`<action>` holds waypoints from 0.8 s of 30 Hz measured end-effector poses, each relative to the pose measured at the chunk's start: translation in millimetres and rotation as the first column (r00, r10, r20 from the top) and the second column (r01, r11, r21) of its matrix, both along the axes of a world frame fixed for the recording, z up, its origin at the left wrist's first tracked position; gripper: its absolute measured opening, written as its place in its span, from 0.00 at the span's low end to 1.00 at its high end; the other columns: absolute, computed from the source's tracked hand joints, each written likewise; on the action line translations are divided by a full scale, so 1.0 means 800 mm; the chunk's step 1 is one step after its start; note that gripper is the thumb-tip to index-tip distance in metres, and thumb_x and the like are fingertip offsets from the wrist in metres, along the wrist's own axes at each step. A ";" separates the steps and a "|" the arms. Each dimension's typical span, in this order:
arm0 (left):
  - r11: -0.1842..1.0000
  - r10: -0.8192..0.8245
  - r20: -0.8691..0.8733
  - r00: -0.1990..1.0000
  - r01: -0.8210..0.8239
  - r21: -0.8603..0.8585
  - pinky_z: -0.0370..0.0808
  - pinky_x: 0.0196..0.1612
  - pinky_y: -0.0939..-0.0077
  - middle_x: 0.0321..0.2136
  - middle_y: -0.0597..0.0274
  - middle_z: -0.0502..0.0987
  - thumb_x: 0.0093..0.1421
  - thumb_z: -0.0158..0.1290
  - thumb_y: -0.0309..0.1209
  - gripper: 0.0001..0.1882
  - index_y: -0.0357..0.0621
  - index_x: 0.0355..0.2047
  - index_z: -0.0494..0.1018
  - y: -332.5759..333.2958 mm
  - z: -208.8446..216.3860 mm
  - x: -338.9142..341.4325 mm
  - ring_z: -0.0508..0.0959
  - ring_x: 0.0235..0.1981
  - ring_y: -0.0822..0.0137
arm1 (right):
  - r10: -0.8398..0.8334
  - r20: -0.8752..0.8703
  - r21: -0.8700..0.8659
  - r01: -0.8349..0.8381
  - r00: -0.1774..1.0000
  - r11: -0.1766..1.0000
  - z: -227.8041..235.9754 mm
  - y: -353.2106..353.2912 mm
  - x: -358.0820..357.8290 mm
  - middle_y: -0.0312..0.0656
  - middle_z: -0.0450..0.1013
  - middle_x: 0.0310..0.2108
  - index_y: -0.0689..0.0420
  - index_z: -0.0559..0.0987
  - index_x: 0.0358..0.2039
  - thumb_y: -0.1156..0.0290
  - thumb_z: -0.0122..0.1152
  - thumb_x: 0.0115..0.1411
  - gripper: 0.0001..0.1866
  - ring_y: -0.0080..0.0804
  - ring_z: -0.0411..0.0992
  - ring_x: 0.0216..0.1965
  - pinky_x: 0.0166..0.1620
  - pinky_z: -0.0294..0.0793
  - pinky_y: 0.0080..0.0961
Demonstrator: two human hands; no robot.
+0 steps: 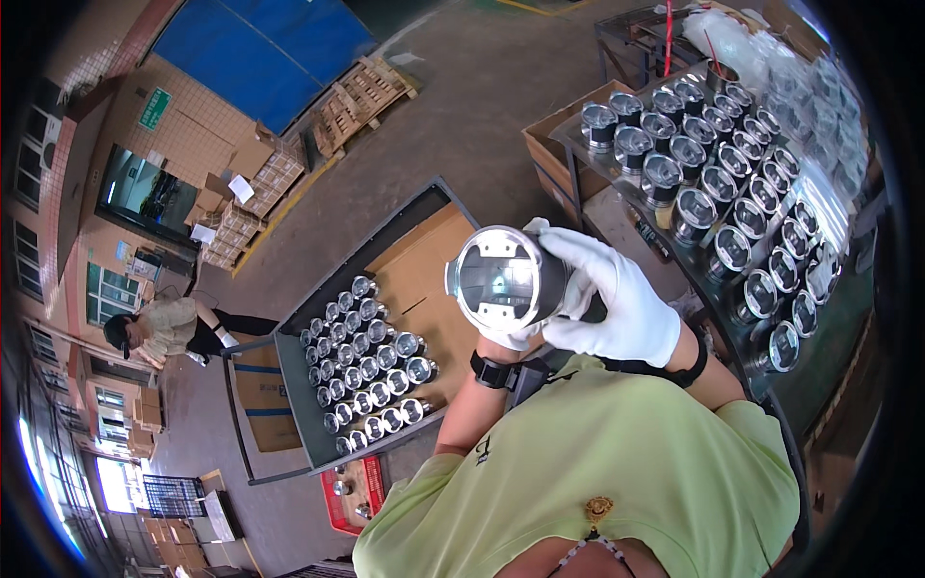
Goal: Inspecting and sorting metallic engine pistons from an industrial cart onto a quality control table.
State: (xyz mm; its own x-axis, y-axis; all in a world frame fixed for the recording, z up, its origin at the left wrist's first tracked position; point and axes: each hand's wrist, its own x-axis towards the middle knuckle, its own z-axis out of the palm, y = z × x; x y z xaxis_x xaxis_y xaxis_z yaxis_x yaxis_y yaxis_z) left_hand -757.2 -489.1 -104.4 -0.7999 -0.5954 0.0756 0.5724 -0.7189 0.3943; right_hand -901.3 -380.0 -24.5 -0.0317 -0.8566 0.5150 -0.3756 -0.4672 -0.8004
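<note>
A shiny metal engine piston (496, 279) with a dark skirt is held up in front of my chest, its bright crown side facing up. My right hand (617, 303), in a white glove, grips its right side, fingers and thumb curved around the dark skirt. Of my left hand (517, 339), also gloved in white, only a small part shows under the piston's lower edge; the piston hides its fingers. Beyond my left wrist, rows of similar pistons (371, 342) stand in a grey metal bin (364, 252) lined with cardboard.
On my right, a table (631, 197) carries rows of more pistons (694, 212) and clear plastic bags (819, 116). A red basket (374, 472) with metal parts sits below the bin. Another person (173, 332) is at the far left. Farther off are a wooden pallet (361, 101) and stacked cartons (270, 183).
</note>
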 end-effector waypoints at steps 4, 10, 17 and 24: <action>0.998 0.019 -0.109 0.994 -0.013 0.058 0.73 0.53 0.58 0.55 0.48 0.67 0.65 0.42 0.50 0.31 0.41 0.59 0.60 -0.008 0.024 0.012 0.70 0.54 0.53 | 0.050 -0.109 0.068 -0.043 0.993 0.997 -0.003 -0.012 0.018 0.54 0.64 0.57 0.62 0.65 0.58 0.62 0.78 0.39 0.46 0.50 0.62 0.61 0.60 0.64 0.37; 0.983 -0.125 -0.163 0.979 0.145 0.112 0.76 0.49 0.56 0.49 0.47 0.74 0.65 0.39 0.51 0.31 0.37 0.57 0.62 -0.070 -0.005 0.046 0.76 0.47 0.54 | -0.127 -0.265 -0.028 0.124 0.956 0.992 0.001 -0.044 0.052 0.53 0.66 0.55 0.62 0.64 0.58 0.59 0.77 0.38 0.48 0.53 0.66 0.56 0.56 0.67 0.38; 0.990 -0.108 0.222 0.969 0.085 0.108 0.74 0.52 0.57 0.48 0.47 0.75 0.64 0.40 0.54 0.33 0.35 0.53 0.68 -0.102 -0.005 0.046 0.77 0.46 0.51 | -0.344 -0.630 -0.204 0.278 0.696 0.938 0.026 -0.068 0.071 0.41 0.75 0.40 0.53 0.79 0.39 0.53 0.70 0.41 0.25 0.40 0.73 0.42 0.46 0.71 0.37; 0.974 -0.226 0.429 0.874 0.209 0.088 0.77 0.47 0.58 0.46 0.54 0.77 0.64 0.37 0.60 0.35 0.41 0.53 0.69 -0.098 -0.022 -0.023 0.79 0.44 0.57 | -0.006 -0.699 0.414 0.411 0.715 0.812 -0.007 -0.090 0.027 0.48 0.74 0.24 0.59 0.77 0.36 0.53 0.57 0.56 0.20 0.49 0.74 0.29 0.38 0.73 0.42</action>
